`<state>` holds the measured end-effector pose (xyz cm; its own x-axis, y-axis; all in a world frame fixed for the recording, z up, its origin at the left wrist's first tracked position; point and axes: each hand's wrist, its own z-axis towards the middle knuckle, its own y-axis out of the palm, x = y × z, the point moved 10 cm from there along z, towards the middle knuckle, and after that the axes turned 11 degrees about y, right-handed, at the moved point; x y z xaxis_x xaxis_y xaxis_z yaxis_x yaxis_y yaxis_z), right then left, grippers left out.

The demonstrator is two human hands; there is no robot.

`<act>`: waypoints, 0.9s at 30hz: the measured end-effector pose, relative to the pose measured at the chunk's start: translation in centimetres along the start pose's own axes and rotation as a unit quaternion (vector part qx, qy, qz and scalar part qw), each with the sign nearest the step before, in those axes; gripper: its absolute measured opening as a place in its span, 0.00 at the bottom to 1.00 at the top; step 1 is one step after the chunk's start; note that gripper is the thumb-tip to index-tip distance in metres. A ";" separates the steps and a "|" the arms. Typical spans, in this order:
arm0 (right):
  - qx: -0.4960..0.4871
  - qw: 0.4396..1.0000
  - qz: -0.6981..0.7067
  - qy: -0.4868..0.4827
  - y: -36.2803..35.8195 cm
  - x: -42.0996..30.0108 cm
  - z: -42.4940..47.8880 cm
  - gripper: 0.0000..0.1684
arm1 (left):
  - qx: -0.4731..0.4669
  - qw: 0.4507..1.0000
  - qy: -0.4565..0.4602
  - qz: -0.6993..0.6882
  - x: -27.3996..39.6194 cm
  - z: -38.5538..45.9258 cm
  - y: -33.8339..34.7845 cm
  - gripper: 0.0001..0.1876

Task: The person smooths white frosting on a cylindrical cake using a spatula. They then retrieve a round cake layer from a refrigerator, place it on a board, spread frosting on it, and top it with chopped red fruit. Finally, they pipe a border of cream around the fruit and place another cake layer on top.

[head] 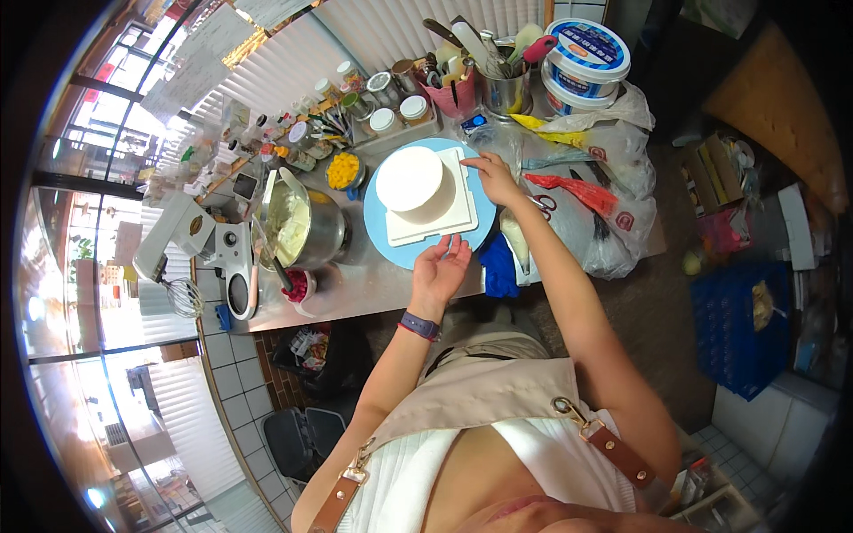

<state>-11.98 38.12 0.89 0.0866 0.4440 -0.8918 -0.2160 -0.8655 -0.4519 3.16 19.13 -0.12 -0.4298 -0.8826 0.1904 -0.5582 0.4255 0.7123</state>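
Observation:
A round white cake [411,180] stands on a square white board [458,223], which rests on a light blue round turntable [383,243]. At the near edge of the board is my left hand [441,270], palm up, fingers spread and reaching to the rim. My right hand [492,176] is at the board's right side, its index finger extended to the edge. Neither hand closes on anything; whether the fingertips touch the board I cannot tell. A bowl of yellow fruit cubes [343,171] sits beyond the turntable, and a steel mixing bowl of pale cream [293,223] stands to the left.
Left are a stand mixer [193,226] and a cup of red fruit [300,285]. Lidded jars [383,120], a steel pot of tools [508,90] and white tubs [580,63] line the back. Plastic bags [566,226], a filled piping bag [515,240] and a blue cloth [500,266] lie right.

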 end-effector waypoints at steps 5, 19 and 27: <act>0.130 0.976 0.171 0.032 -3.8 0.0 -8.1 0.16 | -0.009 0.998 0.052 0.038 0.1 -0.3 1.3 0.20; -0.004 0.962 0.056 0.266 8.8 16.0 -36.1 0.16 | 0.011 0.962 0.160 0.220 3.8 0.4 0.7 0.13; -0.062 0.953 0.003 0.298 18.5 13.7 -29.0 0.48 | -0.038 0.921 0.199 0.333 10.4 -0.6 -0.4 0.27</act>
<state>13.37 21.45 -20.31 0.6302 0.2605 -0.7314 -0.1046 -0.9049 -0.4125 -0.66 9.64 2.01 -0.3570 -0.4402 0.8239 -0.2067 0.8974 0.3899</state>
